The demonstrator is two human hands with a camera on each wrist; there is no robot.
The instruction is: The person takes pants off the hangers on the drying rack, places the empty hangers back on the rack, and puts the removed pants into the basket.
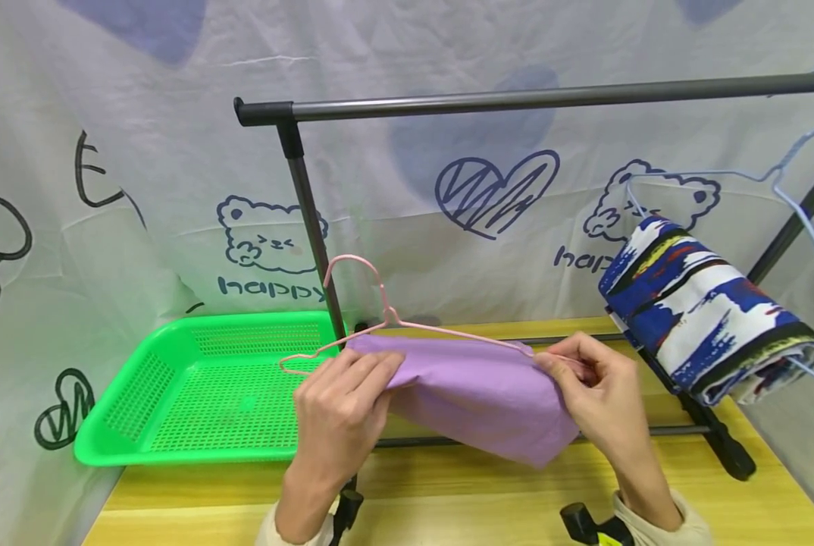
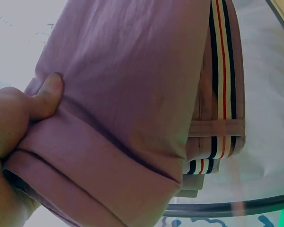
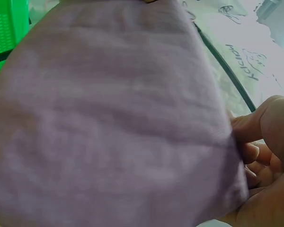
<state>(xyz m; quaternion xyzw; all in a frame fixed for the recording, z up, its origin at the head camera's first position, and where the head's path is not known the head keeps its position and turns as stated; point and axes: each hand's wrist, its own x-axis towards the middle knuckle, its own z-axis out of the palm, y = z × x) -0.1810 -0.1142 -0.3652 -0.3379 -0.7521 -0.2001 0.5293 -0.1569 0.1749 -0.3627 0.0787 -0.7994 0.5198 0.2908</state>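
A folded light-purple garment (image 1: 475, 394) hangs over the lower part of a pink hanger (image 1: 434, 328) in the head view. My left hand (image 1: 345, 406) grips the cloth near its left side, thumb on top in the left wrist view. With thumb and fingers my right hand (image 1: 601, 394) pinches the upper right edge, right by the hanger's end. Navy, white and red stripes (image 2: 222, 71) run along one side of the cloth. The hanger's hook points up, in front of the rack's left post. Its lower bar is hidden by the cloth.
A dark metal rack (image 1: 448, 102) stands on the wooden table (image 1: 461, 500). On its right hangs a blue hanger (image 1: 785, 178) carrying a rolled blue, white and black patterned cloth (image 1: 707, 311). A green plastic basket (image 1: 175, 334) sits at the left, before a printed curtain (image 1: 380, 205).
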